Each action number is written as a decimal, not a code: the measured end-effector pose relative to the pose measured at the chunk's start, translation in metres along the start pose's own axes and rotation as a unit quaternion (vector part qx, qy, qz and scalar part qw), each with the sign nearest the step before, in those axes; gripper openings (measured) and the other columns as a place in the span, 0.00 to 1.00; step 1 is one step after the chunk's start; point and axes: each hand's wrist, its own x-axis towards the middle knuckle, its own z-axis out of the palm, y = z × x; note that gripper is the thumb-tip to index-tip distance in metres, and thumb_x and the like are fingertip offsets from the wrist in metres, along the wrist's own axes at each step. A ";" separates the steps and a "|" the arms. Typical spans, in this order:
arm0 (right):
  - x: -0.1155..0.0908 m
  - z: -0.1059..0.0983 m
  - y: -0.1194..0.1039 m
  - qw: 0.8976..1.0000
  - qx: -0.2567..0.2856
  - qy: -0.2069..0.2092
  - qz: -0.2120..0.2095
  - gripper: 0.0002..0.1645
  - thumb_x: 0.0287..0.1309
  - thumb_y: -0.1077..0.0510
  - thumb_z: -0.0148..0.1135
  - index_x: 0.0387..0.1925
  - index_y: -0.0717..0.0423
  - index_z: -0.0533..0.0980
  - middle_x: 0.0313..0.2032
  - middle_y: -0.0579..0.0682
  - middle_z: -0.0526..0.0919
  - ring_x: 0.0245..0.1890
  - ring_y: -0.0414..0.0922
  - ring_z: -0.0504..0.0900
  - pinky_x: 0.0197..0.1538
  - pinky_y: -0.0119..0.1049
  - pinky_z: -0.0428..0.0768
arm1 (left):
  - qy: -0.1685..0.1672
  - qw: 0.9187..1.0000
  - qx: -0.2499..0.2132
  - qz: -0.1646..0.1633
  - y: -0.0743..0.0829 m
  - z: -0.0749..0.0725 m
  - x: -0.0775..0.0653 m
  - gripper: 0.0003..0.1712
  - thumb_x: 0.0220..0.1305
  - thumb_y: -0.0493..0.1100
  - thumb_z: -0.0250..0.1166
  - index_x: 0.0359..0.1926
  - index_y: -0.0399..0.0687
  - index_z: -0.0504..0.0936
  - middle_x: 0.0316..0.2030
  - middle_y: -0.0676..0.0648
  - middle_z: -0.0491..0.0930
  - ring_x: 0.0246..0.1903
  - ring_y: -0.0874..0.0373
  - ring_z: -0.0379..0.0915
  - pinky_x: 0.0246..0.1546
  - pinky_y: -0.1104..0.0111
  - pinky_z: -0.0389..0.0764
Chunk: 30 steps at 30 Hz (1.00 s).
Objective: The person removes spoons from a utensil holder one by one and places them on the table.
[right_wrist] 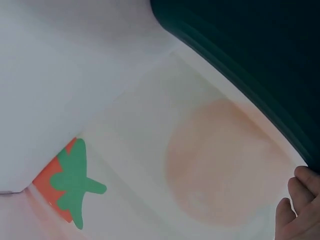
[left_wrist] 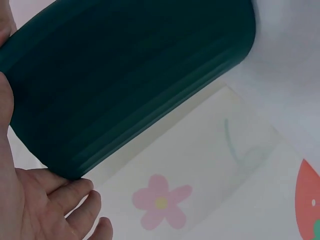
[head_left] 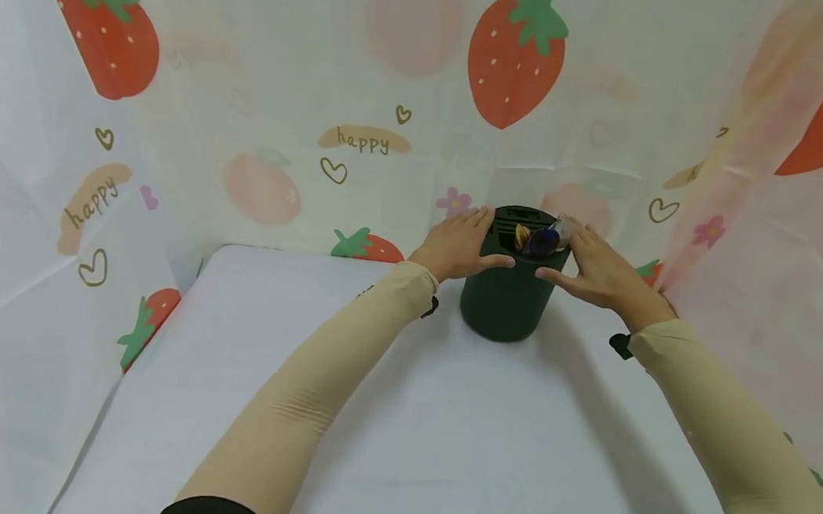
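Note:
In the head view, a dark green bin (head_left: 503,306) stands near the back of the white table, with black slats across part of its top. A dark blue and clear crinkled wrapper (head_left: 544,241) and a yellowish piece (head_left: 522,237) show in its top opening. My left hand (head_left: 458,244) holds the bin's left side at the rim, thumb across the front. My right hand (head_left: 603,270) holds the opposite side, thumb also at the front. In the left wrist view, fingers (left_wrist: 75,200) rest at the rim. Fingertips (right_wrist: 302,182) touch the bin's edge in the right wrist view.
The white table (head_left: 442,447) meets a hanging cloth (head_left: 288,69) printed with strawberries, hearts and flowers right behind the bin. More of that cloth rises along the left and right sides. Shadows of the arms fall across the tabletop.

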 end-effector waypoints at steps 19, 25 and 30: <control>-0.001 0.006 -0.002 0.999 0.039 0.018 0.032 0.46 0.70 0.30 0.66 0.70 0.60 0.68 0.86 0.60 0.47 0.85 0.62 0.49 0.79 0.70 0.59 | 0.005 0.999 -0.048 0.017 -0.003 0.002 0.000 0.61 0.74 0.80 0.47 0.88 0.43 0.45 0.86 0.43 0.49 0.85 0.49 0.46 0.84 0.57 0.52; -0.003 0.007 -0.006 0.998 0.042 0.021 0.051 0.61 0.69 0.28 0.65 0.86 0.55 0.52 0.86 0.59 0.46 0.84 0.63 0.50 0.78 0.70 0.60 | 0.009 0.996 -0.084 0.031 -0.006 0.002 -0.003 0.59 0.75 0.77 0.49 0.87 0.42 0.45 0.85 0.41 0.50 0.84 0.47 0.49 0.83 0.55 0.56; -0.003 0.009 -0.009 0.996 0.059 0.030 0.057 0.61 0.68 0.29 0.68 0.86 0.53 0.53 0.86 0.60 0.47 0.85 0.62 0.49 0.79 0.70 0.59 | 0.019 0.995 -0.094 0.037 -0.010 0.007 -0.001 0.60 0.75 0.77 0.50 0.87 0.41 0.45 0.85 0.40 0.51 0.84 0.46 0.49 0.83 0.54 0.58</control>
